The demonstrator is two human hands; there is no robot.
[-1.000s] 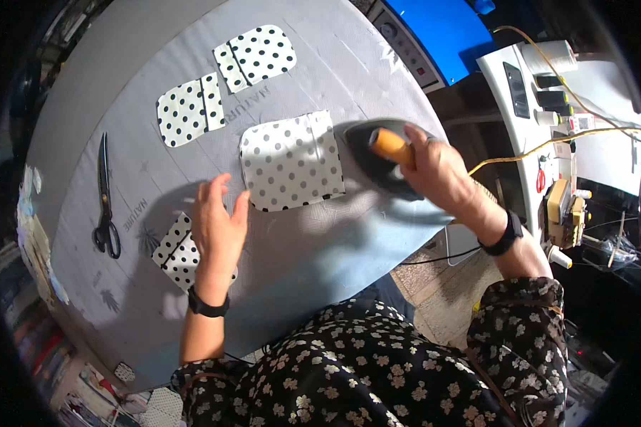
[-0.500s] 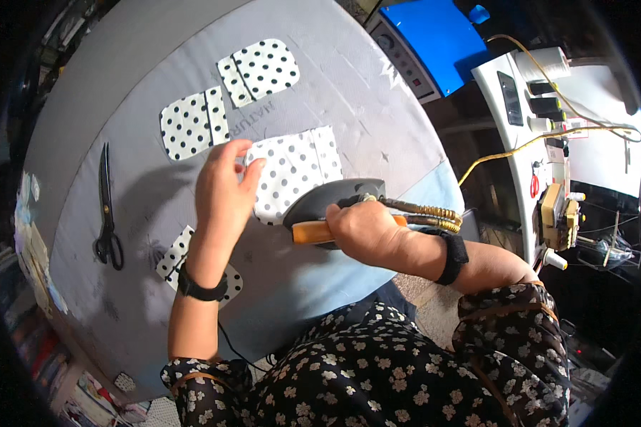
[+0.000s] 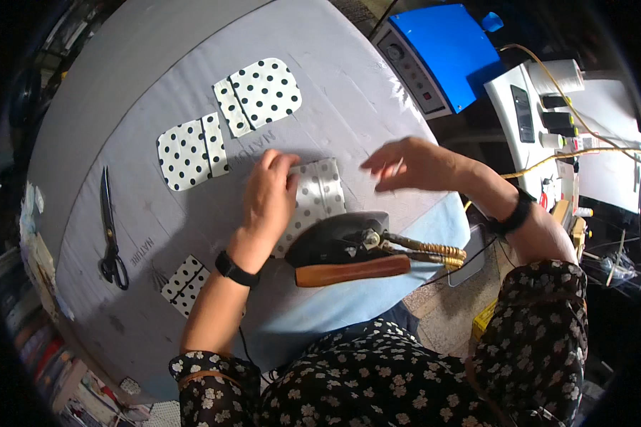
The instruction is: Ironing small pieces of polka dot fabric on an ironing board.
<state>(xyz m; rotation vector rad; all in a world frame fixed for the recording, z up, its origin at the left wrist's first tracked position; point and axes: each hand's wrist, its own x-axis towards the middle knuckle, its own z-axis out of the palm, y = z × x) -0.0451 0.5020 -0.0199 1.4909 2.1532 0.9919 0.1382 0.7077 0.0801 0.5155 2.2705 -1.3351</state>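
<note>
The clothes iron, with a dark soleplate body and orange-brown handle, rests on the lower part of a white polka-dot fabric pocket piece. My left hand is at that piece's left edge, fingers bent and thumb apart from them, covering part of it. To the right of the fabric, my right hand hovers off the iron, fingers stretched, slightly blurred and holding nothing. Two similar pocket pieces, one upper and one left, lie farther away. Another polka-dot piece is partly hidden by my left forearm.
Black scissors lie on the left of the grey padded ironing surface. A blue box with a control panel stands at the far right. Beside it are thread spools on a white machine. Ribbed hoses run right from the iron.
My right hand has let go of the iron's handle and moved up and right. My left hand has shifted right over the fabric. The whole view has shifted slightly.
</note>
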